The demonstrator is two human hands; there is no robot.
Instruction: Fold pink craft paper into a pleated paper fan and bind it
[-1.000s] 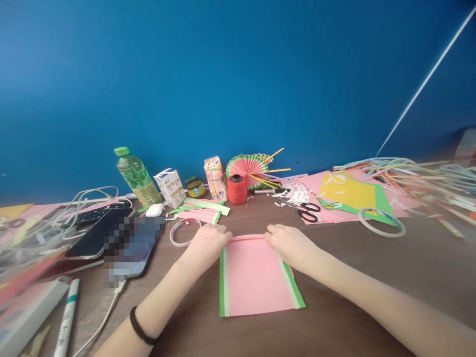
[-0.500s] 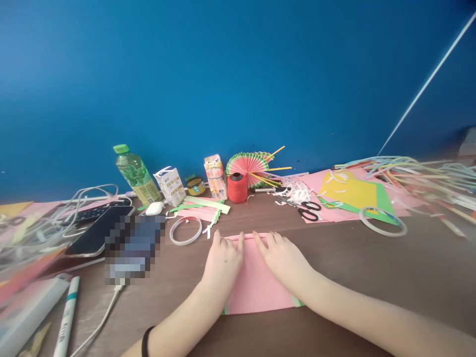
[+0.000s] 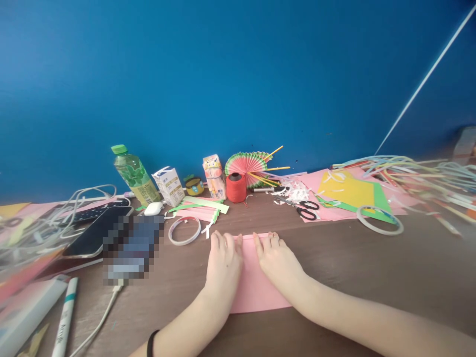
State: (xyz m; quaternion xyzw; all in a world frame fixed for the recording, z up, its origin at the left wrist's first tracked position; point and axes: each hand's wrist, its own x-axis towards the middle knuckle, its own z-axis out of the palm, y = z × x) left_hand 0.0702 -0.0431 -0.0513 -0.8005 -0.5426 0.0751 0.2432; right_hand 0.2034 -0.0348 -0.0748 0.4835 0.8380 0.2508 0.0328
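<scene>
A pink paper sheet (image 3: 256, 290) lies on the brown table (image 3: 353, 267) in front of me. My left hand (image 3: 223, 263) rests flat on its left part, fingers stretched toward the folded far edge. My right hand (image 3: 277, 258) lies flat on the right part, fingers out beside the left hand's. Both palms press down on the sheet and hide its side edges. Neither hand holds anything.
A tape ring (image 3: 185, 231) and folded pink and green strips (image 3: 203, 208) lie just beyond my left hand. Phones (image 3: 111, 238), cables and a marker (image 3: 63, 322) crowd the left. Bottle (image 3: 132, 173), cartons, red thread spool (image 3: 235, 188), paper fan (image 3: 247, 166), scissors (image 3: 307, 210), coloured sheets and another tape ring (image 3: 379, 220) line the back and right.
My hands moved from the sheet's far corners to its middle and flattened onto it. The green side strips seen a second ago are now covered.
</scene>
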